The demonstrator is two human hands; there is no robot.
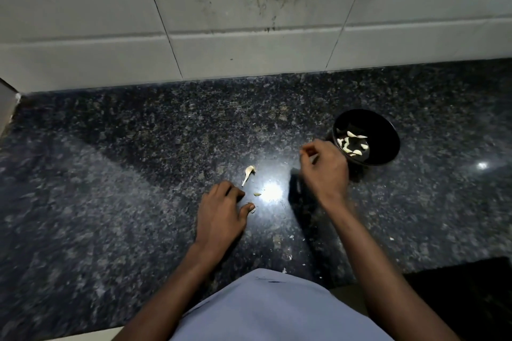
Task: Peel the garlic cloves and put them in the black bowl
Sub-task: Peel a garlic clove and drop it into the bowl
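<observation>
I stand at a dark speckled granite counter (138, 174) that runs back to a wall of pale grey tiles (221, 16), stained with dark streaks near the top. A bright glare of light (271, 191) shines off the stone between my hands. My left hand (221, 216) rests on the counter, fingers curled under at the tips and thumb stretched out beside a small scrap of garlic; whether it grips anything I cannot tell. My right hand (324, 169) hovers just beside the black bowl (388, 144), fingers loosely curled and blurred. Peeled garlic cloves (353, 142) lie inside the bowl. A stalk-like piece of garlic skin (248, 173) lies on the stone ahead of my left hand, with small flakes (293, 255) scattered nearer my blue shirt (271, 310)
</observation>
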